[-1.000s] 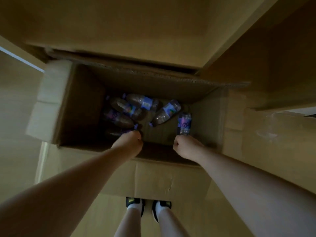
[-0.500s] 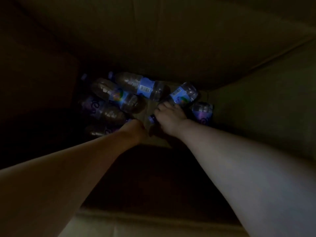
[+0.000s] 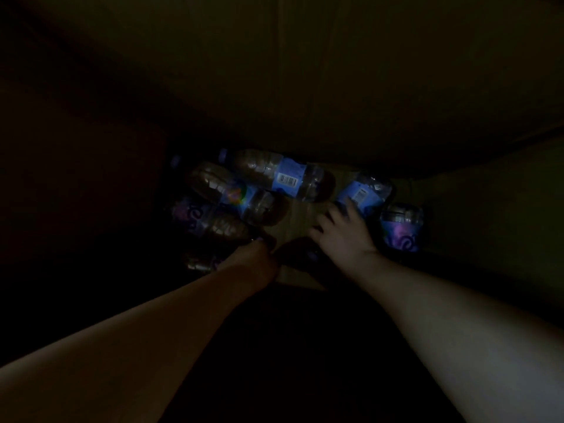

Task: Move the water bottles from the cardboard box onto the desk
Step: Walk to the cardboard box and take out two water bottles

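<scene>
Deep inside the dim cardboard box (image 3: 396, 87), several water bottles lie on their sides left of centre: a purple-labelled bottle (image 3: 210, 222), a bottle with a rainbow label (image 3: 238, 193) above it, and a barcode bottle (image 3: 283, 175) along the far wall. Low in the middle, the left hand (image 3: 253, 261) reaches among them; its fingers are hidden in shadow, so its grip cannot be told. To its right, the right hand (image 3: 341, 236) curls its fingers over a blue-labelled bottle (image 3: 364, 192). At far right stands another purple bottle (image 3: 401, 228), just beside that hand.
</scene>
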A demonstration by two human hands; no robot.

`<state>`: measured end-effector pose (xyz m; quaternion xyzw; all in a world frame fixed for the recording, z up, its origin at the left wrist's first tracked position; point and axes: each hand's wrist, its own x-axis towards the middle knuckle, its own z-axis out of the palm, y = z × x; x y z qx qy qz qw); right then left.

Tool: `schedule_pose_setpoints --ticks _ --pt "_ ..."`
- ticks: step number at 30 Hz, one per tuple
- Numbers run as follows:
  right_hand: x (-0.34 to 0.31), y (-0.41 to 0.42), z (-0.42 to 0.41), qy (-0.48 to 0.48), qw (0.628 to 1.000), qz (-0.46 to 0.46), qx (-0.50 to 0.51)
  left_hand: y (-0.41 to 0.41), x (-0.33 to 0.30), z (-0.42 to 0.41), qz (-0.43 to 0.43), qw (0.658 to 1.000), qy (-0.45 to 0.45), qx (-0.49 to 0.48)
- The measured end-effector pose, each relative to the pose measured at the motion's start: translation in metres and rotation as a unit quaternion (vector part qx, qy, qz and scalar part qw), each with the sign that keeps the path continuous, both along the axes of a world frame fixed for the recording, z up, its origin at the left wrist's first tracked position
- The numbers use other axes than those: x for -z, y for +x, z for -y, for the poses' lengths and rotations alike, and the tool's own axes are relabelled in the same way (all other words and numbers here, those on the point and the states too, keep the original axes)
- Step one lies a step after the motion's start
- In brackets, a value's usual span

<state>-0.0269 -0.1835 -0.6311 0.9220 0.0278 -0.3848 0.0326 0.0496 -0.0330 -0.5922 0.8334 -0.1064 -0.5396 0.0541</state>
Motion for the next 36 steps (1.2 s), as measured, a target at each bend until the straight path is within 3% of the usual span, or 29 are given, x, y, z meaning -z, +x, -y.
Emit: schedule_pose_setpoints --ticks 4,6,7,8,10,11,17,20,24,29,31,32,33,36 --pt "-0.029 0.010 0.017 0.090 0.996 -0.012 0.019 -0.004 -0.011 -0.003 -0.002 1.000 -0.005 0.001" --pt "-0.045 0.018 0.020 0.176 0.978 0.014 0.109 -0.005 -0.020 -0.002 -0.013 1.000 -0.013 0.002" --pt "-0.054 0.021 0.022 0.241 0.948 0.032 0.204 -0.005 -0.026 -0.001 -0.020 1.000 -0.013 0.001" --pt "-0.063 0.024 0.024 0.314 0.895 0.037 0.315 -0.005 -0.034 0.000 -0.024 1.000 -0.013 0.005" --pt "-0.079 0.028 0.029 0.434 0.755 0.021 0.490 -0.003 -0.046 0.000 -0.036 0.998 -0.041 0.024" --pt "-0.086 0.028 0.031 0.455 0.704 0.015 0.545 -0.002 -0.051 0.000 -0.034 0.997 -0.063 0.034" --pt "-0.115 0.007 0.038 0.492 0.492 -0.058 0.716 0.004 -0.084 -0.007 -0.085 0.972 -0.197 -0.092" --pt "-0.125 0.002 0.040 0.525 0.409 -0.065 0.743 0.006 -0.103 -0.011 -0.176 0.937 -0.250 -0.169" --pt "-0.136 0.009 0.030 0.538 0.323 -0.070 0.775 0.007 -0.122 0.005 -0.249 0.912 -0.269 -0.183" --pt "-0.140 0.019 0.007 0.511 0.249 -0.043 0.822 0.006 -0.119 0.034 -0.255 0.892 -0.223 -0.299" --pt "-0.135 0.015 0.000 0.521 0.237 -0.067 0.817 0.008 -0.114 0.037 -0.228 0.906 -0.184 -0.307" --pt "-0.131 0.010 -0.003 0.512 0.259 -0.085 0.814 0.008 -0.111 0.035 -0.210 0.913 -0.166 -0.306" --pt "-0.125 0.004 -0.006 0.488 0.308 -0.101 0.810 0.007 -0.107 0.033 -0.192 0.922 -0.154 -0.300" --pt "-0.102 -0.012 -0.009 0.347 0.525 -0.083 0.773 0.001 -0.094 0.022 -0.167 0.937 -0.146 -0.270"
